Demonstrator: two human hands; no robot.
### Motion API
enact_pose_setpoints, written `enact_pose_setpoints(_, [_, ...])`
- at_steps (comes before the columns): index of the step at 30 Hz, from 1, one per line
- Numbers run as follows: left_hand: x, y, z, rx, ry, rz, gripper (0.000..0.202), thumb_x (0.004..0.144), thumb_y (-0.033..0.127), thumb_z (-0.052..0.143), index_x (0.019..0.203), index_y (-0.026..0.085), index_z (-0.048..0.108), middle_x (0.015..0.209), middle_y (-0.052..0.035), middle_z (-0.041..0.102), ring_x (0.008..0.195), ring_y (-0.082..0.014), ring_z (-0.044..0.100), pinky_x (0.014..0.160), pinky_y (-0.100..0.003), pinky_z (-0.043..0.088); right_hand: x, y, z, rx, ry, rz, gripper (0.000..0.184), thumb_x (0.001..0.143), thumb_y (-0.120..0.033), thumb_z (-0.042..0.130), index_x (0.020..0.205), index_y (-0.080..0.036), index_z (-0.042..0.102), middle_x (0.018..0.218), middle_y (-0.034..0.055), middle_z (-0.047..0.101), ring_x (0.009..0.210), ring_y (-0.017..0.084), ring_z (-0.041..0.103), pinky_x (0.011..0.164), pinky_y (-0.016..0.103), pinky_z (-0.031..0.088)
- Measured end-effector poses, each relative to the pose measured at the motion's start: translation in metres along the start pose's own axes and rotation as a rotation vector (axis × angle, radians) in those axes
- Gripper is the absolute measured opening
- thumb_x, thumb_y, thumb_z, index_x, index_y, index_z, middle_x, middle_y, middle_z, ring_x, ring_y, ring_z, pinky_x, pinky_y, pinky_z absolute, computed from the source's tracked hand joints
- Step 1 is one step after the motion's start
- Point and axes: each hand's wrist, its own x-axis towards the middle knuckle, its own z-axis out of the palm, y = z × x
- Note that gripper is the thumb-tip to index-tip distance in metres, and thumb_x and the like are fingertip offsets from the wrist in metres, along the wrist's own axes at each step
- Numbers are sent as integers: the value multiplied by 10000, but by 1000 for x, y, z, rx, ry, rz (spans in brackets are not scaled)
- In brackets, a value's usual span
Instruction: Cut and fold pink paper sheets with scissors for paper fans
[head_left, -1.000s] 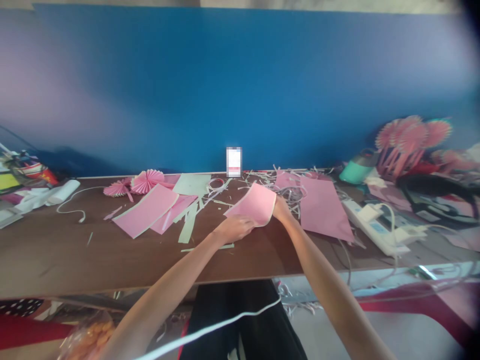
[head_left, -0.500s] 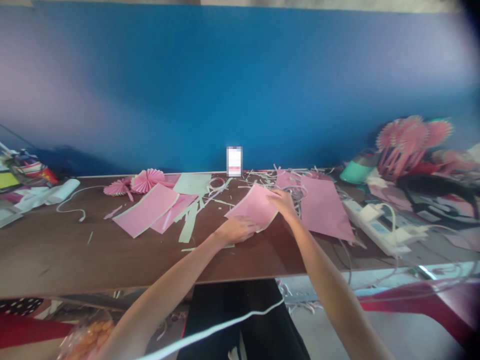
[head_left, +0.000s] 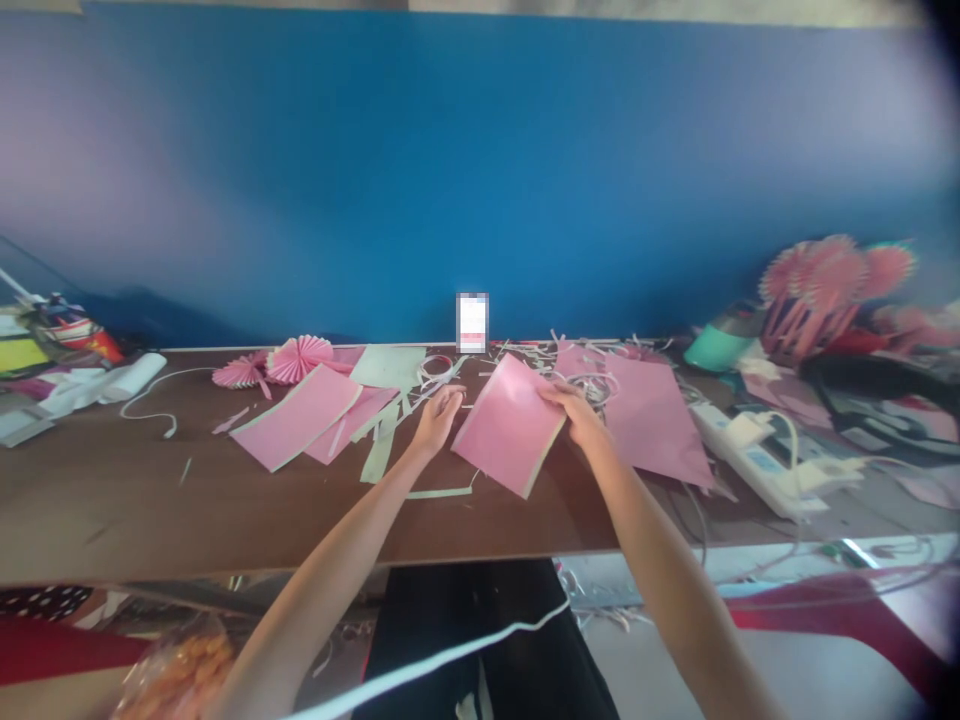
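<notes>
My right hand pinches the upper right edge of a pink paper sheet, which is tilted above the desk. A pale strip runs along the sheet's right edge. Just left of the sheet is my left hand, off the paper, its fingers curled together; whether anything is between them cannot be made out. Below the hands lies a thin pale strip. More pink sheets with pale edges overlap on the left, and a larger pink sheet lies right of my right hand.
Pale paper offcuts and a tape roll lie around the middle. Pink pleated rosettes rest at the back left. A power strip with cables occupies the right. A lit phone-like screen stands against the blue wall.
My left hand has come off the pink sheet and moved up and left, its fingers now curled. The sheet, still in my right hand, has swung to a more upright tilt.
</notes>
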Motion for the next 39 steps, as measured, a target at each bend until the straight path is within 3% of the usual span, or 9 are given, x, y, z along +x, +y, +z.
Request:
enact_pose_setpoints(4, [2,-8,1,-116,-100,-91,401,870,507,456,856,149,636,804,-38,631,810,-181,582,736,-282,447,-1,1,4,44,24,-37,327,554,-307,784,835,-189,666,754,21,702,639,196,652,592,293,527])
enact_pose_setpoints(10, [-2,-8,-2,-332,-188,-299,459,839,561,478,981,159,645,967,-79,666,935,-221,614,798,-314,470,4,6,2,39,38,-7,387,569,-321,767,900,-210,600,817,29,704,700,215,670,615,314,542])
enact_pose_setpoints(13, [-1,-6,-2,-451,-282,-298,503,864,568,427,986,129,639,874,-82,671,770,-183,631,719,-315,489,-2,7,6,-42,-58,-29,335,583,-359,771,815,-190,597,772,49,697,682,215,664,595,303,527])
enact_pose_setpoints(17, [1,-6,1,-462,-254,-284,482,870,550,429,974,123,625,779,-63,640,605,-127,563,542,-258,435,-13,1,13,-149,-185,12,326,563,-371,800,730,-176,600,692,35,674,599,190,638,540,282,492])
enact_pose_setpoints(21, [2,-5,2,-316,-224,-182,359,830,491,527,906,151,611,673,4,556,527,-96,478,483,-231,379,-13,-5,14,-407,-427,35,338,598,-431,768,742,-153,642,641,5,645,520,127,568,470,226,408])
enact_pose_setpoints(27, [-1,1,0,-143,-179,-109,255,819,396,521,716,162,531,593,38,432,523,-83,390,495,-217,316,-9,0,14,-525,-468,-65,346,619,-435,745,798,-148,673,721,11,665,618,137,588,570,237,440])
enact_pose_setpoints(32, [-2,1,-1,-105,-127,-68,309,819,326,467,576,169,360,557,43,321,530,-79,309,518,-229,253,-13,6,23,-511,-353,-294,325,721,-379,668,990,-197,667,889,33,679,824,182,625,742,292,469])
enact_pose_setpoints(36, [-3,3,0,-99,-159,-64,283,814,304,450,578,164,381,575,35,352,556,-85,328,540,-230,264,-16,10,35,-689,-328,-480,284,781,-366,610,1019,-225,673,949,43,683,896,200,617,805,321,449])
enact_pose_setpoints(39, [-2,5,1,-92,-168,-81,278,805,313,463,580,160,406,574,34,371,563,-88,338,539,-227,266,-18,13,44,-725,-401,-490,270,806,-334,567,1027,-219,672,929,44,690,861,197,623,784,321,454])
